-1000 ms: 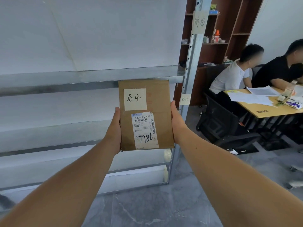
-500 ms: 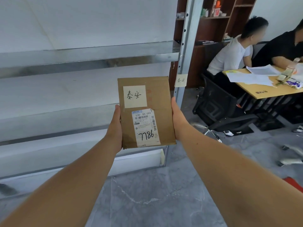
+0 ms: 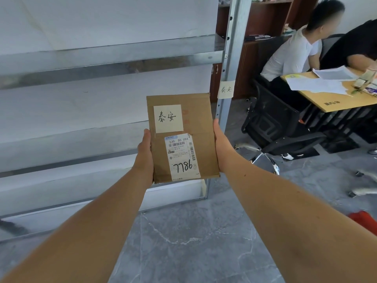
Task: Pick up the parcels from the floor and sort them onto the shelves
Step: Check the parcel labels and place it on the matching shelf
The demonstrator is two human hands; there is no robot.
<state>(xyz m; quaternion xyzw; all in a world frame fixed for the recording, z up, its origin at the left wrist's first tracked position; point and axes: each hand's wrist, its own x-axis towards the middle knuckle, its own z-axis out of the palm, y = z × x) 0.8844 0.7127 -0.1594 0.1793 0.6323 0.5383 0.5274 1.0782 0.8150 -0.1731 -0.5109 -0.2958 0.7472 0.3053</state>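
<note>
Holding the parcel [image 3: 181, 137] upright in front of you, you have your left hand [image 3: 145, 158] on its left edge and your right hand [image 3: 221, 149] on its right edge, both arms stretched out over the grey floor [image 3: 193, 242]. Each hand lies thumb-side along the cardboard. Your fingers are tucked behind it, out of sight, so you cannot tell how they lie.

The parcel is off the floor, clamped between your two hands, its face turned to you. A pale handwritten note [image 3: 168, 118] sits at the top and a white shipping label [image 3: 182, 157] marked 7786 is below it.

Behind the parcel stand the metal shelves [image 3: 102, 58]. Their upright post [image 3: 230, 68], just right of the parcel, carries a small tag [image 3: 226, 89] with what look like the same characters.

Further right is a black office chair [image 3: 271, 123], then a worktop [image 3: 336, 101] strewn with papers [image 3: 318, 85]. A person in white [image 3: 291, 56] and a person in black [image 3: 355, 45] sit there.
</note>
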